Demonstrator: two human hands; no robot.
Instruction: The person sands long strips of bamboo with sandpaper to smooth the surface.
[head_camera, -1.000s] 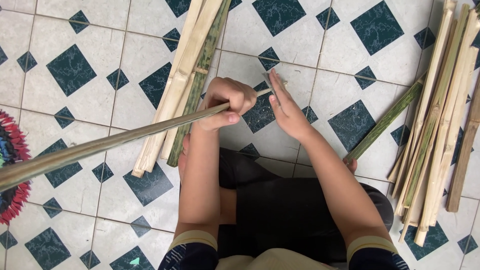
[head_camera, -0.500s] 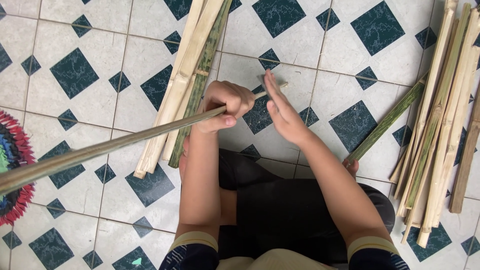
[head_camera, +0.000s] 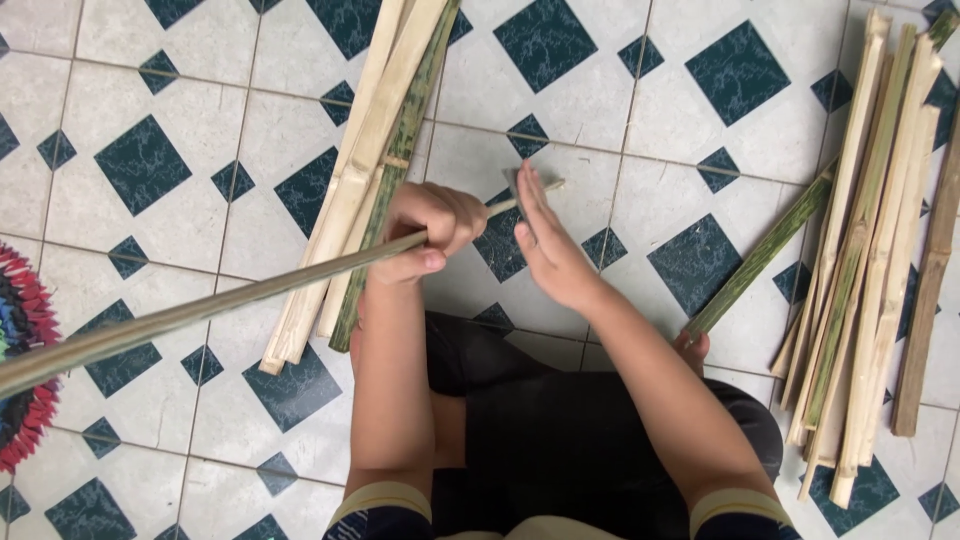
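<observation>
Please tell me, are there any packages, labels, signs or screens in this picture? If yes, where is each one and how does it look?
None: no package, label, sign or screen is in view.
Only long pale and green split bamboo strips lie on the white floor tiles with dark diamond shapes.
The left hand grips one long thin bamboo strip; the right hand is open beside it.

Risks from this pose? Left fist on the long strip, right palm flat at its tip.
1. The right hand is open against the tip of the bamboo strip, beside a dark blade-like edge; a slip might cut the palm.
2. The left hand alone grips the strip; its long free end could swing toward the colourful mat.
</observation>
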